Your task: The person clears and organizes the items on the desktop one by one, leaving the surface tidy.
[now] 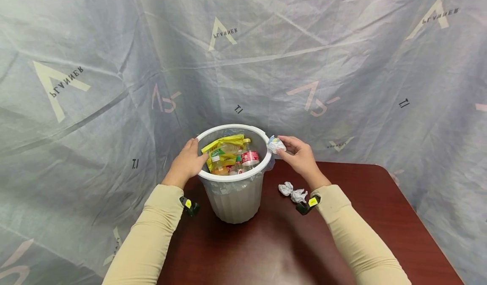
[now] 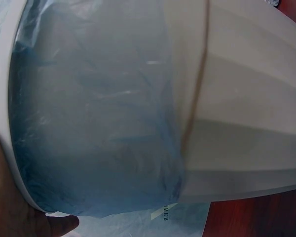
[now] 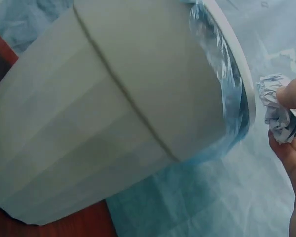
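A pale grey trash can with a white rim stands on the table, lined with a clear plastic bag. My left hand grips its rim on the left side, thumb over the edge. Just past the rim's right side, my right hand pinches a crumpled paper ball between thumb and fingers. That white ball also shows in the right wrist view, apart from the rim there. Inside the can lie a yellow packet, a bottle with a red label and a bottle of orange liquid.
Two more crumpled paper balls, one on the left and one on the right, lie on the dark red table below my right hand. Grey printed sheeting hangs behind and to the left of the table.
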The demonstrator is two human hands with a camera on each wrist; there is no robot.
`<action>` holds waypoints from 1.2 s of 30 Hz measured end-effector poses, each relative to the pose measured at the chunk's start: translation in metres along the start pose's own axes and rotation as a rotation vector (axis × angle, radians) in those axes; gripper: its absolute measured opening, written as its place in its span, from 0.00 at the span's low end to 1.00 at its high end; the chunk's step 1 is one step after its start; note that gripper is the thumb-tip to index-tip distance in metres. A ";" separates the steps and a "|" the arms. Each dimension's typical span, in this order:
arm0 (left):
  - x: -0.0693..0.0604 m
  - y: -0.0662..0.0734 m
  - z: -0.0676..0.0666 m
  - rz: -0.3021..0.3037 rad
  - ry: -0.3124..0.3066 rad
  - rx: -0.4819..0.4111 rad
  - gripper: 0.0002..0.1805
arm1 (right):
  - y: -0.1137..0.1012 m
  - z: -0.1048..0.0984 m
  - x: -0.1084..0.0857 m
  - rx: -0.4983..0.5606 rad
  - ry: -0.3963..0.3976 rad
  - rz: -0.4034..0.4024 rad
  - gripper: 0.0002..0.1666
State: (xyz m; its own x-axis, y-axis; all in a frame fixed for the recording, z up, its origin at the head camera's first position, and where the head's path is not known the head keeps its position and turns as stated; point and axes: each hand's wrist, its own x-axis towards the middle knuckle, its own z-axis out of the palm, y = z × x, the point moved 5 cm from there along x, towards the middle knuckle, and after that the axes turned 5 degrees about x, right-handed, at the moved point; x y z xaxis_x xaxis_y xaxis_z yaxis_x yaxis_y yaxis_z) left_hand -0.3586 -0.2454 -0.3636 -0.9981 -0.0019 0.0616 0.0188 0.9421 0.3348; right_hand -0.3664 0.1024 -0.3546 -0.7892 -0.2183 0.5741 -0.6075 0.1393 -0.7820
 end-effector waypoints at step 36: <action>0.003 -0.003 0.003 0.007 0.000 0.006 0.44 | -0.021 0.060 0.006 -0.002 -0.283 -0.215 0.26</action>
State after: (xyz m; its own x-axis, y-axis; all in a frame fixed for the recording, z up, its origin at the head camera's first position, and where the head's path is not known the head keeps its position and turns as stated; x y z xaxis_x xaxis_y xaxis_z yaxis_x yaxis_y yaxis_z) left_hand -0.3616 -0.2472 -0.3671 -0.9980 0.0050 0.0637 0.0258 0.9439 0.3292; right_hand -0.3529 0.0403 -0.3494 -0.5871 -0.5016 0.6353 -0.7574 0.0634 -0.6499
